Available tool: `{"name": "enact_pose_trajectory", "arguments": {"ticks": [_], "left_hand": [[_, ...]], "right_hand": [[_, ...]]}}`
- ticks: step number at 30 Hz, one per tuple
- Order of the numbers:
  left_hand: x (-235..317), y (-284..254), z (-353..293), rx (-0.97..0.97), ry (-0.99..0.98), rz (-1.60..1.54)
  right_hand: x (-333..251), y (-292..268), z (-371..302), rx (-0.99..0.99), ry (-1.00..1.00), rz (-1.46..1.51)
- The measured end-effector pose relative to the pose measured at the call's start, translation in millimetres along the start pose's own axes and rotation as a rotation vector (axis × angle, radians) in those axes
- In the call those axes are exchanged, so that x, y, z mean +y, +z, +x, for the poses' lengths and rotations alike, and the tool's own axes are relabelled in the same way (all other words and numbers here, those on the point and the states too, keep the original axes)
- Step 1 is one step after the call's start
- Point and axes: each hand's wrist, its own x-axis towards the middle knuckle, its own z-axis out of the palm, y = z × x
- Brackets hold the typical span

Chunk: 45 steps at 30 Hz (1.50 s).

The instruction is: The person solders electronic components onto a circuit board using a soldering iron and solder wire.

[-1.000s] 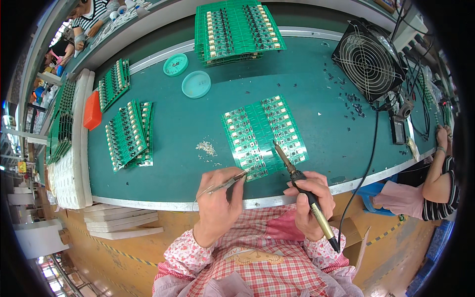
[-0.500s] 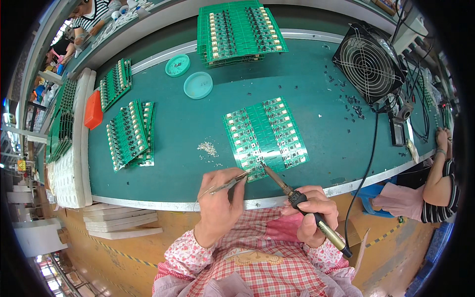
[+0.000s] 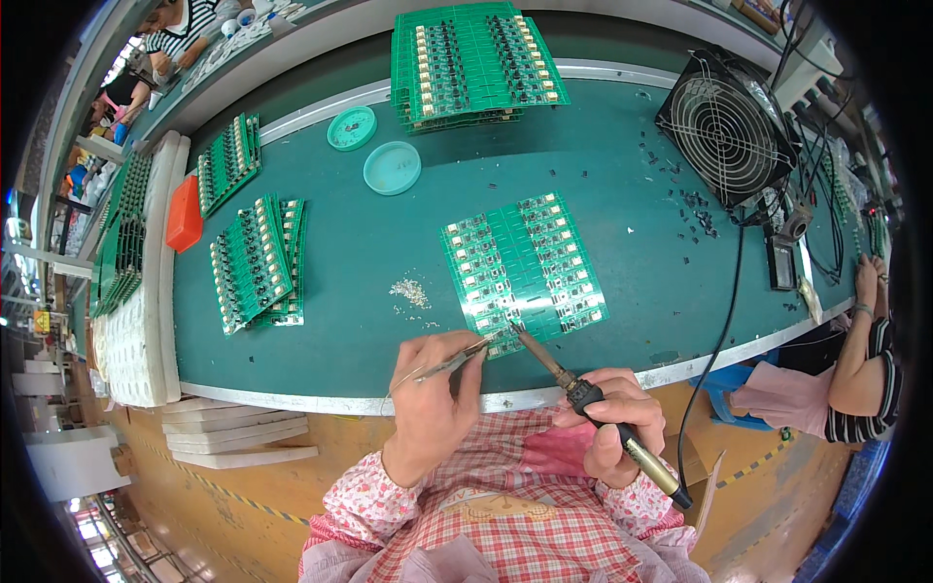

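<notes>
A green circuit board panel (image 3: 523, 257) with rows of small white and dark parts lies flat near the table's front edge. My right hand (image 3: 622, 423) is closed round a soldering iron (image 3: 586, 391), its tip at the lower middle of the panel. In my left hand (image 3: 432, 389) a pair of metal tweezers (image 3: 455, 362) is pinched, the points over the panel's lower left corner close to the iron tip. A thin wire trails from that hand; whether solder wire is held too is hard to make out. Any part between the tweezer points is too small to see.
Left of the panel lies a heap of tiny pale parts (image 3: 412, 291). Beyond are two round green lids (image 3: 392, 168). Board stacks stand at the back (image 3: 481, 63) and left (image 3: 255, 262), near a red box (image 3: 183, 216). A fan (image 3: 727, 131) and scattered black bits occupy the right; a co-worker's arm (image 3: 860, 330) is far right.
The whole view has shifted very slightly. Both hands keep their hold, and the iron tip and tweezers stay at nearly the same spot on the panel.
</notes>
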Motion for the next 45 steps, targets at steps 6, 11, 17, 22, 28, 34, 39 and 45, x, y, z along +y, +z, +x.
{"name": "enact_pose_trajectory", "arguments": {"ticks": [6, 11, 17, 22, 28, 34, 39, 45], "left_hand": [[0, -1, 0, 0.009, -0.005, -0.01], [0, 0, 0, 0.015, -0.015, -0.014], [0, 0, -1, 0.022, -0.017, -0.012], [-1, 0, -1, 0.014, -0.013, -0.011], [-2, -1, 0, 0.006, 0.002, -0.015], [-3, -1, 0, -0.002, 0.001, -0.018], [-4, -1, 0, 0.008, 0.007, -0.028], [-5, -2, 0, 0.007, 0.02, -0.033]], "right_hand": [[0, 0, 2, -0.019, 0.042, -0.009], [6, 2, 0, -0.098, 0.173, -0.043], [8, 3, 2, -0.13, 0.204, -0.051], [7, 3, 3, -0.13, 0.208, -0.062], [6, 3, 4, -0.135, 0.217, -0.085], [5, 4, 5, -0.145, 0.201, -0.099], [-2, 8, 4, -0.043, 0.4, -0.033], [-8, 7, 17, -0.194, 0.195, -0.176]]}}
